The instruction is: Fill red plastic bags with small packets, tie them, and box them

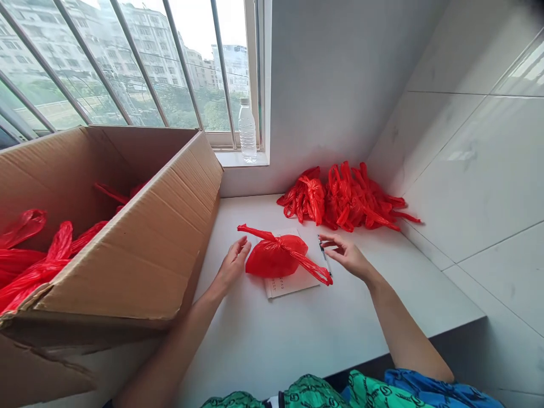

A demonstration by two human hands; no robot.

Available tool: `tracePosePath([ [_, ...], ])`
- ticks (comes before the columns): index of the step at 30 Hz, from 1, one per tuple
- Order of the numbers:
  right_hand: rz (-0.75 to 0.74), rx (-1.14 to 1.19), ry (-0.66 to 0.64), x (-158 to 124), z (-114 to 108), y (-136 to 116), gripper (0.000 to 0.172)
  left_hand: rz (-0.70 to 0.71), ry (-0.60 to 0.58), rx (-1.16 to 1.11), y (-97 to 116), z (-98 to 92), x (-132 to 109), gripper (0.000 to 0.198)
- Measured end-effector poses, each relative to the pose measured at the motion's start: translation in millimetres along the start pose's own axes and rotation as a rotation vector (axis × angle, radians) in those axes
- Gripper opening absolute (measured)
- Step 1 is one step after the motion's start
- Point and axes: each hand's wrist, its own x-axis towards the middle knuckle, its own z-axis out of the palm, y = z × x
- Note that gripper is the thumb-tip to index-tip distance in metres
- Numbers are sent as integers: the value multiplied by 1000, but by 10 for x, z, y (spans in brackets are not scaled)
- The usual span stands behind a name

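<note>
A knotted red plastic bag (276,258) with something bulky inside rests on a pale booklet (292,286) with rows of small print. Its twisted handles point to the upper left and lower right. Just left of the bag, my left hand (232,263) is open, fingers loosely extended and holding nothing. On the other side, my right hand (348,258) is also open, its fingers apart beside a slim pen (326,260). The fingertips overlap the pen's upper end; whether they touch it is unclear.
A large cardboard box (170,226) holding red bags (55,255) takes up the left side. More red bags (344,195) are heaped against the back wall on the white tabletop (297,334). A clear bottle (247,131) stands on the sill by the barred window.
</note>
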Motion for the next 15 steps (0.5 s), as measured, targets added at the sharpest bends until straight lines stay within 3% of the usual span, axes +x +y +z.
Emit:
tracePosePath([
  [2, -123, -261, -36, 124, 196, 3, 71, 74, -73, 183, 27, 86, 3, 51],
  [4, -272, -443, -112, 292, 432, -58, 90, 247, -123, 380, 81, 214, 53, 47],
  [8, -381, -634, -159, 637, 812, -121, 96, 621, -153, 648, 97, 438, 157, 41],
  [10, -335, -667, -172, 722, 920, -51, 96, 691, -155, 722, 12, 471, 169, 38],
  [15, -264, -716, -175, 668, 1053, 206, 94, 689, -200, 855, -253, 433, 125, 52],
])
